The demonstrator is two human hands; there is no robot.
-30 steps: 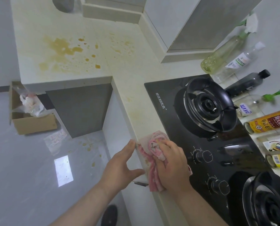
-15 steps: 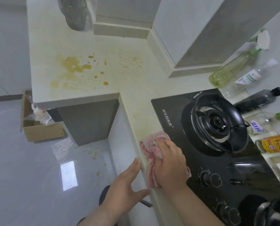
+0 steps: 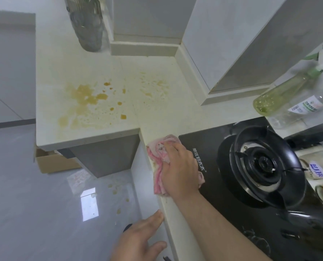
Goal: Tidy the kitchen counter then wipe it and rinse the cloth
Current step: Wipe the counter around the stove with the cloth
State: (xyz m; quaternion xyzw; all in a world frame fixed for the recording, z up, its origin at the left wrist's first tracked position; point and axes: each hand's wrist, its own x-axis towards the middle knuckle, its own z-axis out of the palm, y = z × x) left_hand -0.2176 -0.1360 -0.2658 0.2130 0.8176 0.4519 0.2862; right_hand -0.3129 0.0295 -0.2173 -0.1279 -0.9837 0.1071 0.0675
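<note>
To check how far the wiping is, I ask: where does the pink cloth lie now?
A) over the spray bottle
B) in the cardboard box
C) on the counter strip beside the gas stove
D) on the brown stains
C: the right hand holds the pink cloth down on the counter strip beside the gas stove, and the brown stains lie bare farther off.

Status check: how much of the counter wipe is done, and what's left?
Done: the narrow strip near the open left hand looks clean. In hand: the right hand grips the pink cloth, pressing it on the counter beside the gas stove. Left: the brown stains farther back are unwiped, then rinsing the cloth.
</note>
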